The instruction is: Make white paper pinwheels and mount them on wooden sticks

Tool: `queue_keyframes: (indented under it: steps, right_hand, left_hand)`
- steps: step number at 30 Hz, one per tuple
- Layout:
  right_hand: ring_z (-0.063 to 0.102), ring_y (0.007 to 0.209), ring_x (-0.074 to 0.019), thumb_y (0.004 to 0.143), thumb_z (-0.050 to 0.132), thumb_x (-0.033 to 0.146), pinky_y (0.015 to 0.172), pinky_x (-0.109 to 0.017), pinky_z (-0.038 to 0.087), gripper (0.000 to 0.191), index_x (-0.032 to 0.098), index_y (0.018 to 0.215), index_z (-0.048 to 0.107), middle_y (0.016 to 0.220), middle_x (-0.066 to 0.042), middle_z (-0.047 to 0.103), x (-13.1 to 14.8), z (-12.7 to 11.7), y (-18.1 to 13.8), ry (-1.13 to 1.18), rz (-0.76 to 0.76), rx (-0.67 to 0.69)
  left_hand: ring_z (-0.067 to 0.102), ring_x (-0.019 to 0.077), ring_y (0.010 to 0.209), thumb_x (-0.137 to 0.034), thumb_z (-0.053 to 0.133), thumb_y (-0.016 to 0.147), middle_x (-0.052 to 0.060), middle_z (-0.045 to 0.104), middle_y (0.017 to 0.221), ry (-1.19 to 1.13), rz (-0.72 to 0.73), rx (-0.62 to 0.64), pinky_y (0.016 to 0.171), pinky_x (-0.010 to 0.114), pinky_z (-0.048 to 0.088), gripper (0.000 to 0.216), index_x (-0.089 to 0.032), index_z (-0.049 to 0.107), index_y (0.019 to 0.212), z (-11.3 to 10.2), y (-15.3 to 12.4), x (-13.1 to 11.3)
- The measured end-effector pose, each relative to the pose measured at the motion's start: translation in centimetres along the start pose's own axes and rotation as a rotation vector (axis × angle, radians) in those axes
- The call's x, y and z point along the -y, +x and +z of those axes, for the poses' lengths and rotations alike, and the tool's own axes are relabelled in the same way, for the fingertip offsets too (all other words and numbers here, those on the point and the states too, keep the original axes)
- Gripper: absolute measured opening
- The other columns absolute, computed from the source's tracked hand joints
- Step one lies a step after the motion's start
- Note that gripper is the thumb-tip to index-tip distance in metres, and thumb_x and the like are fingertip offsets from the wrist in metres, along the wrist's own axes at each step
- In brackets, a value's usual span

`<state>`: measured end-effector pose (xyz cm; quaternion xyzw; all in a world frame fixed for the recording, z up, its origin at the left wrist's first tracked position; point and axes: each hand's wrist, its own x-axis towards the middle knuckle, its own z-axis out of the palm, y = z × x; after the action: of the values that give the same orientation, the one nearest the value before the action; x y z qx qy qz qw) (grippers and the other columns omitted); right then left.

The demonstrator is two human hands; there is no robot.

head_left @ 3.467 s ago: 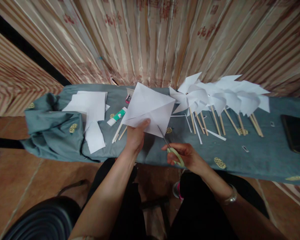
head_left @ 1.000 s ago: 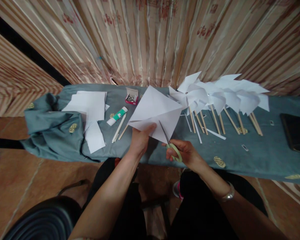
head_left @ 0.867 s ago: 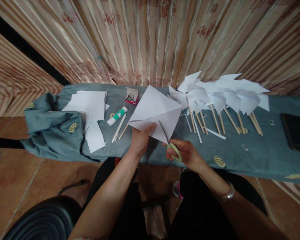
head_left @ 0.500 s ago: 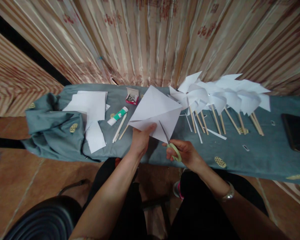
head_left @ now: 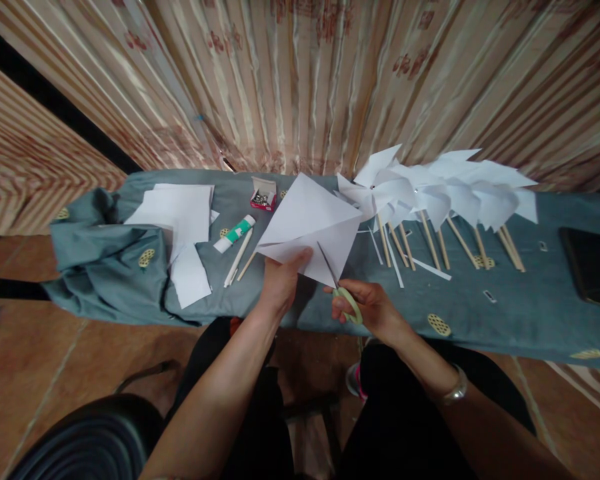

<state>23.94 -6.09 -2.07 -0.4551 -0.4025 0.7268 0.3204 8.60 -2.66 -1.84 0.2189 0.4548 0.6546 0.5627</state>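
Observation:
My left hand (head_left: 280,283) pinches the near edge of a white creased paper square (head_left: 310,223), held up over the grey-blue cloth-covered table (head_left: 480,313). My right hand (head_left: 367,307) is closed round the pale green handles of a pair of scissors (head_left: 340,287). Their blades point up into the lower corner of the paper, just right of my left thumb.
Several white paper pinwheels on wooden sticks (head_left: 440,193) lie to the right, with thin paper strips below them. Loose white sheets (head_left: 180,213), a green and white glue tube (head_left: 235,233), loose sticks (head_left: 240,257) and a small pink box (head_left: 263,197) lie left. A black phone (head_left: 590,267) lies far right.
Over 3.5 s the paper has turned and shifted right, uncovering the pink box, and the scissors have advanced up into its lower corner. In the last second almost nothing has moved.

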Motion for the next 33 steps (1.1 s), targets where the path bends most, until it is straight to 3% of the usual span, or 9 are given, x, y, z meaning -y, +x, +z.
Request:
queue_keyframes:
  steps: [17,23,28,30,33]
  right_hand:
    - [0.050,0.042,-0.0085,0.055,0.083,0.046,0.044,-0.023,0.041,0.043,0.014,0.081,0.071,0.051,0.002,0.061,-0.1,0.1,0.1,-0.030,0.004,-0.016]
    - [0.053,0.047,-0.0087,0.057,0.083,0.046,0.047,-0.023,0.044,0.049,0.014,0.091,0.069,0.057,0.001,0.063,0.0,-0.7,-0.8,-0.144,0.074,0.076]
    - [0.056,0.051,-0.0094,0.062,0.082,0.041,0.048,-0.022,0.045,0.043,0.015,0.092,0.070,0.062,0.000,0.065,1.3,-3.1,-2.7,-0.281,0.148,0.178]
    - [0.056,0.051,-0.0099,0.062,0.082,0.042,0.048,-0.022,0.045,0.041,0.016,0.092,0.070,0.062,0.001,0.065,1.8,-4.5,-3.2,-0.296,0.083,0.123]
    - [0.056,0.053,-0.0113,0.063,0.081,0.047,0.050,-0.024,0.046,0.045,0.019,0.095,0.069,0.067,-0.001,0.068,2.5,-6.5,-3.3,-0.242,-0.165,-0.106]
  left_hand:
    - [0.065,0.0183,0.087,-0.015,0.080,0.055,0.006,0.072,0.096,-0.004,-0.005,0.006,0.090,0.035,0.049,0.047,-0.016,0.067,0.100,0.1,-0.1,0.2]
    - [0.065,0.0172,0.083,-0.013,0.080,0.053,0.005,0.072,0.095,-0.026,0.025,-0.011,0.081,0.031,0.051,0.050,-0.017,0.067,0.101,-0.4,0.4,-0.6]
    - [0.066,0.0189,0.087,-0.012,0.080,0.050,0.004,0.073,0.096,-0.001,0.058,-0.042,0.081,0.030,0.051,0.053,-0.018,0.067,0.101,-1.2,0.8,-2.0]
    - [0.066,0.0206,0.091,-0.013,0.080,0.050,0.005,0.073,0.098,0.029,0.059,-0.030,0.083,0.031,0.051,0.054,-0.018,0.066,0.102,-1.4,0.8,-2.3]
    - [0.066,0.0221,0.093,-0.014,0.080,0.049,0.005,0.073,0.098,0.084,0.021,0.024,0.085,0.034,0.051,0.054,-0.019,0.066,0.102,-1.7,0.3,-2.2]
